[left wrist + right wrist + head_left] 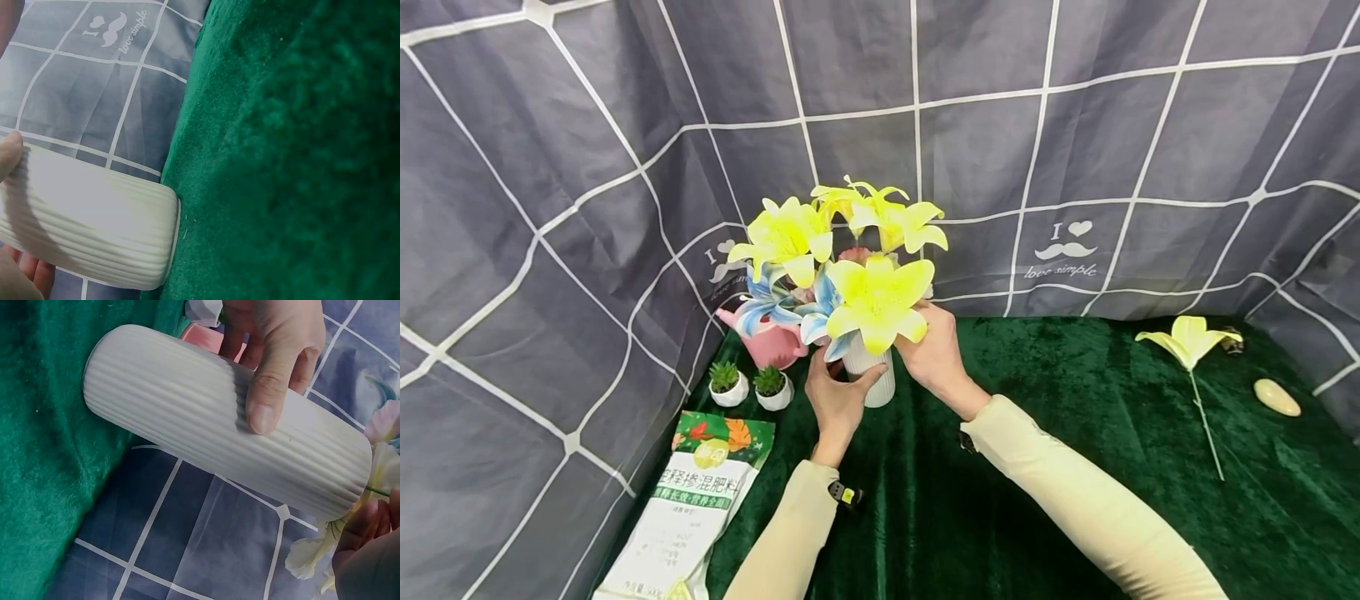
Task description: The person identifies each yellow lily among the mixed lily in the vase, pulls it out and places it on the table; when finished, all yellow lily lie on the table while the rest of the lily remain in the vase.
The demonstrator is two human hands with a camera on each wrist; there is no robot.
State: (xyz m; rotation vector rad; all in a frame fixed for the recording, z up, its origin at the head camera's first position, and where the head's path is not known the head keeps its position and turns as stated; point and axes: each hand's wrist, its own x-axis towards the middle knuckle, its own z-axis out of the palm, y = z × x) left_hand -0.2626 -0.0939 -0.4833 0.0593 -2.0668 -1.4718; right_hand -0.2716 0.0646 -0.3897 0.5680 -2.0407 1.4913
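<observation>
A white ribbed vase [187, 400] stands upright on green velvet, filled with artificial flowers. My left hand [838, 400] grips its side, the thumb [269, 406] on one face and fingers around the other. At the vase mouth my right hand [369, 550] pinches a thin green flower stem [378, 490]. Large yellow lilies [880, 304] rise above, the front one right beside that hand; which bloom the stem bears is hidden. Blue lilies [767, 296] lean out at the left, with paler blossoms [306, 557] among them.
Left of the vase are a pink watering can [772, 343], two small potted succulents [727, 385] and a fertilizer bag [677, 508]. At the right lie a single yellow lily [1190, 342], a smooth pale stone [1276, 397] and a small dark object [1232, 340]. Grey checked cloth [985, 158] hangs behind.
</observation>
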